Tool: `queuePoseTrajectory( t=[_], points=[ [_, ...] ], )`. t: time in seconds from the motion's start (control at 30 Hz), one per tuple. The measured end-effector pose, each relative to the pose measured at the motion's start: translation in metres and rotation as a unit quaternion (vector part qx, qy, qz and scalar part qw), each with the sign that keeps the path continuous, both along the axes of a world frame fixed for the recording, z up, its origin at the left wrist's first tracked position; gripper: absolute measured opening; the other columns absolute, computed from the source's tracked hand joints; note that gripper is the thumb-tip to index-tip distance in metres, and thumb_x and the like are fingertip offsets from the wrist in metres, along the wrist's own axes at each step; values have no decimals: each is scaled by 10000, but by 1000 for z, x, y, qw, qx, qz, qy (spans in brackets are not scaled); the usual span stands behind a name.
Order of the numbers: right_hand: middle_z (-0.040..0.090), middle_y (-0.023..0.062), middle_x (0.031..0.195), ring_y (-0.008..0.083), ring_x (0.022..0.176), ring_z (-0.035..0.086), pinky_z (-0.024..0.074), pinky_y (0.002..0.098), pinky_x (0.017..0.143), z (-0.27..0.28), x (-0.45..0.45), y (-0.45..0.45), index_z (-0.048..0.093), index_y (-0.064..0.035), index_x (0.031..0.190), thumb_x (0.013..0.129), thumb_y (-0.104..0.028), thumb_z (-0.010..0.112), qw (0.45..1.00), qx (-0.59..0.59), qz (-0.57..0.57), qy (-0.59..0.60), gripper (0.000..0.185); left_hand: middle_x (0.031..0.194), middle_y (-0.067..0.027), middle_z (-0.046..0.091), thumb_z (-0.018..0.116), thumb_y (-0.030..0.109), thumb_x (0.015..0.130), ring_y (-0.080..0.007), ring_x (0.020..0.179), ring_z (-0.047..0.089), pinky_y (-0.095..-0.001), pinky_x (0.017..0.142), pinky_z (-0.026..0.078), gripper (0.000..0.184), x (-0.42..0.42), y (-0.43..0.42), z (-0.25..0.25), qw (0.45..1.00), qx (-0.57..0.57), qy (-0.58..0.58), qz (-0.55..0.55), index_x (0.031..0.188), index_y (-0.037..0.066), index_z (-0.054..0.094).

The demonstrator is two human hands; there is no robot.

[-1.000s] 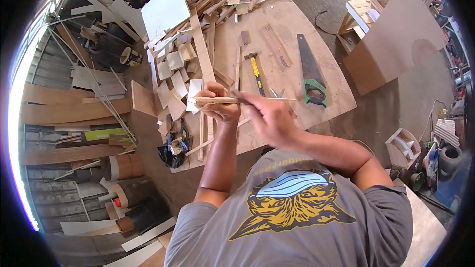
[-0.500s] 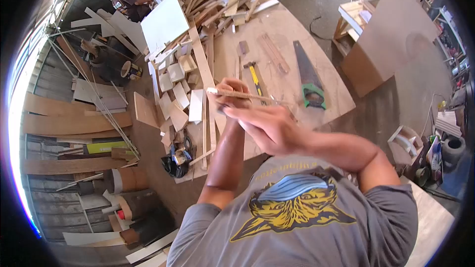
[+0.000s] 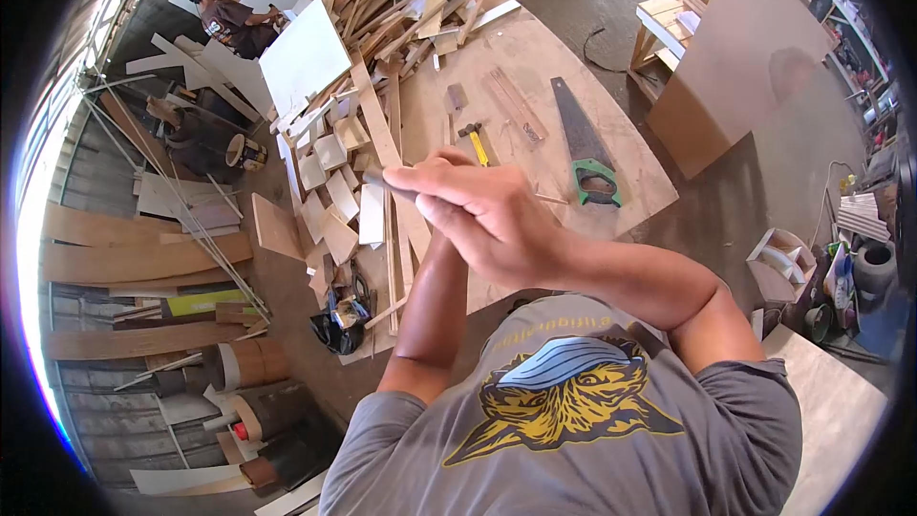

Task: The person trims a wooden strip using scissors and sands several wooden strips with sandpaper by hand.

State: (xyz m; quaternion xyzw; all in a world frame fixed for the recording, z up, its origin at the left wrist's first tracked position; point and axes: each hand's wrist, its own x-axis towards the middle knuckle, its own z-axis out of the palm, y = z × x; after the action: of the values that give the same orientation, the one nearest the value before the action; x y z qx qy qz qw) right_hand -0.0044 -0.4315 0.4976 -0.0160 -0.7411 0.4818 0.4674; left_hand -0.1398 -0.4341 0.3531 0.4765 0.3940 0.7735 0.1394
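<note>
My right hand (image 3: 497, 215) is closed on a dark grey flat piece (image 3: 393, 184), which juts out past the fingertips to the left; its exact kind cannot be made out. Behind it, my left hand (image 3: 453, 156) is mostly covered, with only the top of its curled fingers showing. A thin wooden stick (image 3: 550, 198) pokes out to the right of the hands, and the rest of it is hidden. Both hands are together above the plywood table (image 3: 611, 148). Just beyond them lies a hammer (image 3: 475, 143) with a yellow handle, its lower part covered.
A handsaw (image 3: 587, 148) with a green handle lies right of the hands. Flat wood strips (image 3: 516, 105) rest farther back. Wood offcuts (image 3: 334, 177) are piled along the table's left side. A person (image 3: 234, 19) is at the far left, and a large brown panel (image 3: 735, 67) stands right.
My right hand has moved up and left over my left hand, covering most of the stick seen before. The dark grey piece now shows farther left. The view has shifted slightly.
</note>
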Motion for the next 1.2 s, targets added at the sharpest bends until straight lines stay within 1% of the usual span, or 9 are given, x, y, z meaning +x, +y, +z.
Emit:
queuePoseTrajectory(
  t=[0.17,0.23,0.4,0.5,0.67,0.7,0.87,1.07,1.2],
  points=[
    [729,173,1026,230,796,710,544,330,717,-35,25,-3,660,18,1253,964,7,568,991,88,-54,89,304,578,-44,487,466,609,1015,-136,455,436,-302,448,365,631,-2,15,15,997,62,34,-12,659,89,434],
    [735,176,1038,217,819,718,549,332,729,-10,26,2,657,13,1266,975,-2,561,993,-3,-93,68,307,588,-49,510,448,651,1001,-137,476,465,-303,456,374,667,-6,19,8,990,72,65,102,649,85,434],
    [731,187,1131,204,955,734,551,297,794,-36,4,10,629,32,1301,1000,-19,542,996,3,-86,35,318,725,-58,585,390,706,986,-165,638,547,-297,577,426,723,-26,19,-44,992,39,-112,-47,792,25,536],
    [708,210,1173,296,1086,698,547,354,901,-45,5,10,632,47,1276,984,-13,548,997,-46,-69,-5,310,853,-66,621,434,725,961,-155,756,571,-311,652,451,717,-32,18,-50,991,28,-123,-49,916,26,585],
    [691,220,1197,342,1099,689,543,380,905,-32,-2,9,628,50,1277,974,7,535,999,30,-32,23,320,735,-38,560,572,535,967,-152,735,582,-323,601,480,506,-15,11,-6,993,4,-75,-92,734,94,484],
    [719,199,1163,210,906,725,561,315,782,-48,2,11,631,28,1298,999,-47,550,995,73,-53,44,318,713,-33,549,568,516,974,-153,714,581,-320,579,478,500,-16,15,-5,995,17,-42,-83,714,99,475],
    [718,123,1119,109,824,643,518,256,739,-23,20,12,628,20,1293,1010,-56,547,993,-94,-53,52,304,682,-45,602,324,627,1035,-180,638,601,-308,528,464,699,-16,26,-17,993,13,55,107,802,37,617],
    [721,98,1093,86,826,624,510,245,742,-59,14,29,640,32,1265,1013,-52,555,994,-94,-41,-46,279,812,-82,659,268,737,990,-163,694,625,-300,613,487,827,-13,25,-22,999,-3,11,47,888,1,631],
    [730,112,1041,90,810,638,520,260,723,-40,8,21,650,34,1250,1011,-42,557,992,-99,-47,54,267,750,-78,637,316,785,950,-161,641,601,-301,571,468,851,-13,28,-26,998,-19,-22,49,828,-3,615]
  ],
)
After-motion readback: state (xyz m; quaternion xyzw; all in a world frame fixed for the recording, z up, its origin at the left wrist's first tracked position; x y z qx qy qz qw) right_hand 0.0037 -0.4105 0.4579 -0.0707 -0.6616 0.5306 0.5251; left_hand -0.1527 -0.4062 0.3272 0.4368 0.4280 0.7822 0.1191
